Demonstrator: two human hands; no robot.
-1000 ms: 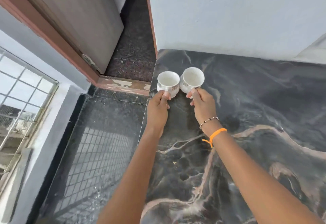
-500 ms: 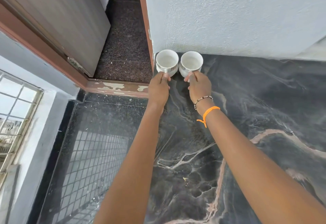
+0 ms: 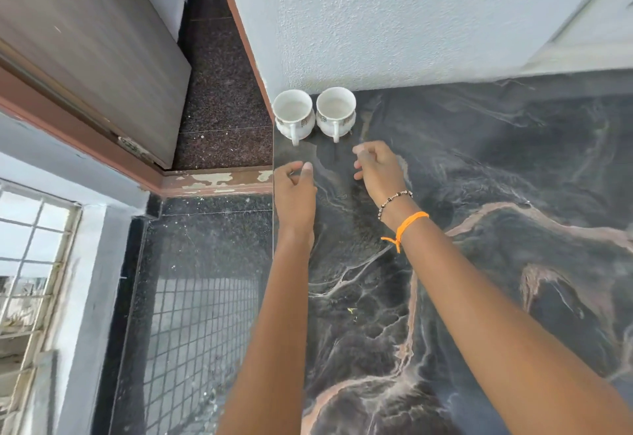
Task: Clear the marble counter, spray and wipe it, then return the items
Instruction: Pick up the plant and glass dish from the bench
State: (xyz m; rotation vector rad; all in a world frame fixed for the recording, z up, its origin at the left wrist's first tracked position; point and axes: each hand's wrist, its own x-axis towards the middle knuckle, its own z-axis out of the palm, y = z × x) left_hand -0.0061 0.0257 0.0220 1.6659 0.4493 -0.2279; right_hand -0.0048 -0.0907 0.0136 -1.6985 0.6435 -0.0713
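The left hand [image 3: 294,191] and right hand [image 3: 378,169] hover over the counter [image 3: 479,229], both loosely curled and holding nothing. From each, a cup lies at twelve o'clock: left cup [image 3: 294,116] and right cup [image 3: 336,111], upright, side by side against the wall [image 3: 411,23], handles pointing at six o'clock toward the hands. The right hand is nearer. Whether the cups touch is unclear; their bases are hidden.

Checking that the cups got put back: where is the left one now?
In the head view, the left cup stands on the marble counter in its far left corner, against the wall, beside the other cup.
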